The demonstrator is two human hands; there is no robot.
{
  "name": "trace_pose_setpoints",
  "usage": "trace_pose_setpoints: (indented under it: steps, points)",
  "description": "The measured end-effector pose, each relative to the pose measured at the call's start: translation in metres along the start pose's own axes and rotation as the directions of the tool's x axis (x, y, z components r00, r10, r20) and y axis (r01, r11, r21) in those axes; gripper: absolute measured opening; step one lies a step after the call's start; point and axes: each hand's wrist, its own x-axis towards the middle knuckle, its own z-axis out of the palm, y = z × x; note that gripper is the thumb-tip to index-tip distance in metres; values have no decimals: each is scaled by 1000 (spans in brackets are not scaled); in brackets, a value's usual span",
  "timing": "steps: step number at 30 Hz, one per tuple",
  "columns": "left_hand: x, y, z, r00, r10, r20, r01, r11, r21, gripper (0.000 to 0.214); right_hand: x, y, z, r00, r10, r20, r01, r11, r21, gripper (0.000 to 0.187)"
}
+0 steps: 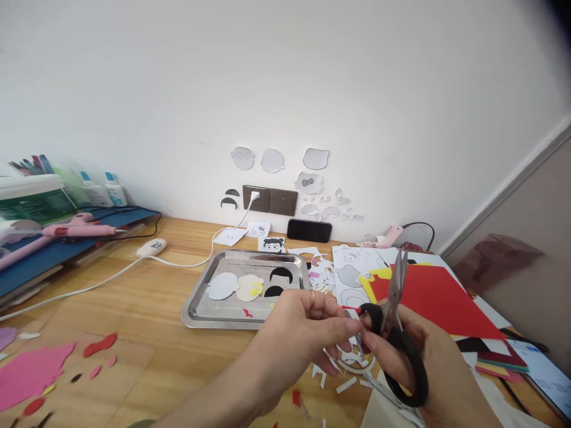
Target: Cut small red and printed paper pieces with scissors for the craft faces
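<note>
Red scrap: a tiny sliver of craft sheet at lower centre of frame. It is pinched between the thumb and fingertips of the left hand, right by the pivot of the scissors.
- Judged very light, thin and floppy. It would likely crease under a hard pinch and slide out of a slack one.
- The best hold looks like the present one: a fingertip pinch on the edge away from the blades.

Scissors: black handles, steel blades pointing up at centre right, in front of the red sheet.
- The right hand is closed around the handles, fingers through the loops.
- Judged rigid, of moderate weight and sharp at the tips. The loops are the only safe hold.
- The blades look nearly together, but the gap is hard to read.

Surroundings:
- A metal tray sits left of the hands and holds white, cream and black cut shapes.
- White offcuts lie on the wooden table beneath the hands.
- A pink sheet and red bits lie at lower left.

Hard to make out:
- The scrap's outline is mostly covered by the left fingers and the scissor handle.
- Cannot tell whether the scrap sits between the blades or just beside them.
- The right palm is partly hidden behind the handles, and the wrist is cut off by the lower edge.
- The far left of the frame is blurred, so the bottles and the pink glue gun are only roughly legible.
</note>
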Motion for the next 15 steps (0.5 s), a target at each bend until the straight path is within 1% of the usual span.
trace_pose_setpoints:
  steps: [2,8,11,15]
  points:
    - [0,1,1,1000,3,18,-2,1000,-11,18,-1,0,0,1000,-15,7,16,997,-69,15]
    - [-2,2,3,1000,-24,15,25,999,-39,7,-3,2,-4,997,-36,-67,33,999,-38,13]
    - [-2,1,4,999,-29,15,29,999,-23,5,-3,3,-4,994,-64,-85,57,995,-83,12]
    - [-2,-1,4,999,-33,-12,33,999,2,6,-2,3,-3,987,-119,-107,102,983,-155,11]
